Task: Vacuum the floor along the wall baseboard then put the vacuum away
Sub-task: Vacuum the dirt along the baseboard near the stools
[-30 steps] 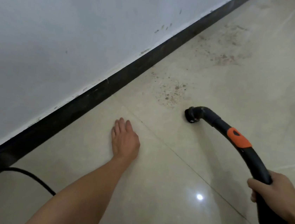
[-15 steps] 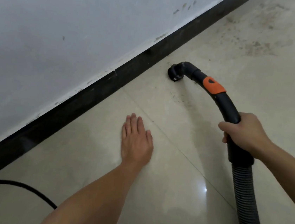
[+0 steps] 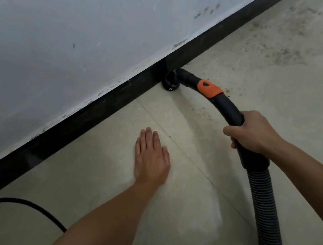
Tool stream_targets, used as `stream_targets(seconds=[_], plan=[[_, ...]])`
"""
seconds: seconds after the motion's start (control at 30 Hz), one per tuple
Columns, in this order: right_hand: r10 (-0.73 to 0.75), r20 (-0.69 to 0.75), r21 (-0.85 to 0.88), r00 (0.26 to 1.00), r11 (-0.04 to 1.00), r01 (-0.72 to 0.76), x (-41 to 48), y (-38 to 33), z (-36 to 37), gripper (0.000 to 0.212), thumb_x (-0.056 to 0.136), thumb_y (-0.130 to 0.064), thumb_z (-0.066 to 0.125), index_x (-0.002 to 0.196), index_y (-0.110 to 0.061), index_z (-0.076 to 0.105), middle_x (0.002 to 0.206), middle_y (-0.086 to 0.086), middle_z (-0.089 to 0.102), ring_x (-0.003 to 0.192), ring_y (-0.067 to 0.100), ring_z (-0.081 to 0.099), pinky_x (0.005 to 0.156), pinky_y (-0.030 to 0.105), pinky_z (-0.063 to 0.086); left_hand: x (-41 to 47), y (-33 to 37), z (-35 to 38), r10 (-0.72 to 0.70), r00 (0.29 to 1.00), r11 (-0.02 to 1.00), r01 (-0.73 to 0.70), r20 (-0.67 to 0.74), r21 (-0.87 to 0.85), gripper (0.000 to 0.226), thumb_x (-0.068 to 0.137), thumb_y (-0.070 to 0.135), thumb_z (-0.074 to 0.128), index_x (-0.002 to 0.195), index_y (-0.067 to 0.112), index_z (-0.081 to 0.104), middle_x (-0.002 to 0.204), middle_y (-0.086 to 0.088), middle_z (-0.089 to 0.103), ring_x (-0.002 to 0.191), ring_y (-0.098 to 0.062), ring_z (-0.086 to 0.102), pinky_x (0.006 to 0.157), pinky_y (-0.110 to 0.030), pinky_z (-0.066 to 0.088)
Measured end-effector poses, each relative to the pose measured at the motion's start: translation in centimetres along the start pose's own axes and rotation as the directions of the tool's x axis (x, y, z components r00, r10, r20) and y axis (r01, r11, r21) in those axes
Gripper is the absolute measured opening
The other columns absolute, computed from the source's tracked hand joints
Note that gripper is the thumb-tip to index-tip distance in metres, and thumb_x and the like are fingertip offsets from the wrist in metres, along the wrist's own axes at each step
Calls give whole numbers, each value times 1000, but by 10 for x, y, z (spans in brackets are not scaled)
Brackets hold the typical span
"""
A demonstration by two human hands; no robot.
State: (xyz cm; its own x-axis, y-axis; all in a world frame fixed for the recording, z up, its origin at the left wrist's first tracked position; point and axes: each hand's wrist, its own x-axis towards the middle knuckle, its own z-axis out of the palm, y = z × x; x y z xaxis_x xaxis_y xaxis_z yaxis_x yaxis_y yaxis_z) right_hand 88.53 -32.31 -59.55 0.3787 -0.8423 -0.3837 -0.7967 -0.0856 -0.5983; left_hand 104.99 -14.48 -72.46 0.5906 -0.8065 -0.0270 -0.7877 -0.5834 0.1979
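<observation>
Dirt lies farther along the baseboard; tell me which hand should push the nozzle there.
Right. The right hand grips the hose handle, nozzle at the baseboard; the left hand lies flat on the floor.

Left grip (image 3: 151, 159) lies flat, palm down, fingers straight; right grip (image 3: 254, 132) is curled tight, forearm extended forward.

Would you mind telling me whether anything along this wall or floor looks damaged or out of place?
Yes: brown dirt specks cover the floor beyond the vacuum nozzle, the wall paint is chipped and scuffed above the black baseboard, and a black cable trails loose at lower left.
</observation>
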Motion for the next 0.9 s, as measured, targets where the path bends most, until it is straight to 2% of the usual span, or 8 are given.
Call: stream_targets(seconds=[0.17, 0.33, 0.47, 0.57, 0.7, 0.9], plan=[[70, -37, -43, 997, 997, -71, -20, 17, -32, 15, 76, -15, 71, 84, -8, 61, 59, 8, 70, 49, 17, 70, 51, 27, 50, 0, 0, -1, -1, 1000, 1000, 1, 4, -1, 57, 99, 33, 30, 148, 4, 29, 158, -15, 23, 147, -28, 15, 119, -40, 12], [105, 37, -78, 994, 992, -102, -51, 37, -56, 12, 74, -13, 70, 78, -5, 63, 55, 7, 70, 49, 19, 69, 55, 30, 50, -1, 0, -4, -1, 1000, 1000, 2, 21, -3, 57, 99, 33, 29, 148, 3, 29, 158, -16, 23, 147, -29, 15, 119, -41, 12], [166, -43, -76, 985, 983, -169, -76, 57, -71, 11, 76, -12, 69, 77, -2, 63, 53, 7, 69, 43, 15, 66, 50, 26, 46, -1, 0, -4, 2, 1000, 1000, -2, 28, -5, 58, 99, 32, 29, 149, 3, 27, 158, -16, 21, 147, -29, 13, 119, -40, 10], [201, -15, -68, 979, 977, -202, -100, 73, -81, 12, 76, -10, 68, 77, 0, 63, 55, 10, 70, 43, 15, 65, 49, 26, 45, -2, 0, -5, 5, 1000, 1000, -5, 29, -6, 57, 100, 32, 30, 149, 2, 27, 158, -16, 20, 147, -29, 13, 119, -40, 10], [229, 40, -41, 973, 973, -227, -128, 89, -81, 13, 77, -10, 68, 78, 2, 62, 57, 12, 70, 46, 17, 66, 50, 27, 45, -2, 1, -9, 10, 999, 1000, -10, 52, -2, 58, 101, 32, 28, 150, 2, 23, 159, -16, 16, 148, -29, 10, 120, -40, 8], [159, -47, 34, 986, 987, -157, -125, 73, -33, 12, 73, -13, 70, 77, -6, 60, 54, 9, 69, 48, 20, 69, 52, 29, 51, -2, -2, -14, 41, 992, 997, -49, 119, 61, 60, 102, 36, 21, 152, 3, 14, 161, -15, 8, 149, -28, 3, 121, -39, 6]])
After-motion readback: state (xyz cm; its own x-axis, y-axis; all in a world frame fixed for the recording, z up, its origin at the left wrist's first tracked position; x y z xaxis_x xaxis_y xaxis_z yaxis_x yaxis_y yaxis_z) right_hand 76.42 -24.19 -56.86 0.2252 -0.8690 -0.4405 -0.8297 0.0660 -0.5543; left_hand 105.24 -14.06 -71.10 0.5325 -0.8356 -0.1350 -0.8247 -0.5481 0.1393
